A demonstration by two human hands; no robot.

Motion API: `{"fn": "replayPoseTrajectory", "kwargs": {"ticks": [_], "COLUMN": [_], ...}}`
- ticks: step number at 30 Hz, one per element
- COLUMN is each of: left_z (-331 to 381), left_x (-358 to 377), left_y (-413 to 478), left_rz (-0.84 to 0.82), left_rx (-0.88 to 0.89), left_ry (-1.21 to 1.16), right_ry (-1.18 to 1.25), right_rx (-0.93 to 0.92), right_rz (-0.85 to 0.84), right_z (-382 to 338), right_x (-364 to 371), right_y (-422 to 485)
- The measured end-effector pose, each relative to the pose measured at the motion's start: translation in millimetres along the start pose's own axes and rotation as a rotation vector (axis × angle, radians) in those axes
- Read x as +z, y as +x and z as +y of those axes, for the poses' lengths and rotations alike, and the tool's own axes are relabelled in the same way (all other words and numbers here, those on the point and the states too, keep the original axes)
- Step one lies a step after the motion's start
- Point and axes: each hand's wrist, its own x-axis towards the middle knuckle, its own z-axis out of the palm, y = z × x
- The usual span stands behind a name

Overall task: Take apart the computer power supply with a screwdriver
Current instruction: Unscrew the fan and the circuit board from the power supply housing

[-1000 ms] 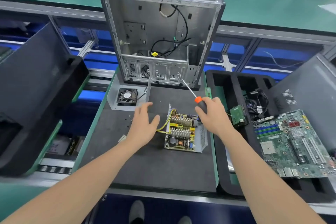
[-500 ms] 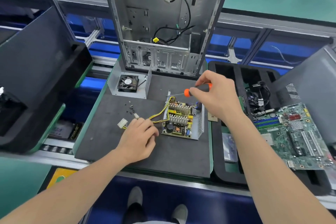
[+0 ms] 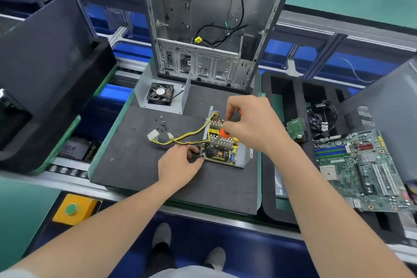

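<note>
Power supply (image 3: 222, 149) lies flat on the tabletop (image 3: 135, 165), mid-right, in front of the case (image 3: 214, 18). Cover is off and the board faces up in its metal tray.

Change from half a second ago:
- The screwdriver (image 3: 224, 132) was level, above the unit. It is now tipped steeply down over the board's middle. Tip is hidden.
- Right hand (image 3: 252, 124) is clamped round the handle, fingers curled.
- Left hand (image 3: 178, 165) has left the wires (image 3: 180, 139) and now pinches the near-left corner of the tray.

Reading: one hand braces and the other seats the bit, so a board screw is likely next. Loose screws (image 3: 163, 123) on the tabletop suggest the casing is already undone.

Axis: the long side runs away from the person, with the near end swung slightly right. Wires leave the far-left end and trail left.
</note>
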Motion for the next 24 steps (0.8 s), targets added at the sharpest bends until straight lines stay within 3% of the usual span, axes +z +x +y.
{"fn": "replayPoseTrajectory", "kwargs": {"ticks": [24], "left_z": [0], "left_x": [-4], "left_y": [5], "left_rz": [-0.075], "left_rx": [-0.068], "left_ry": [-0.061], "right_ry": [-0.125], "right_rx": [-0.087], "right_rz": [-0.14], "right_z": [-17], "right_x": [36], "right_y": [14]}}
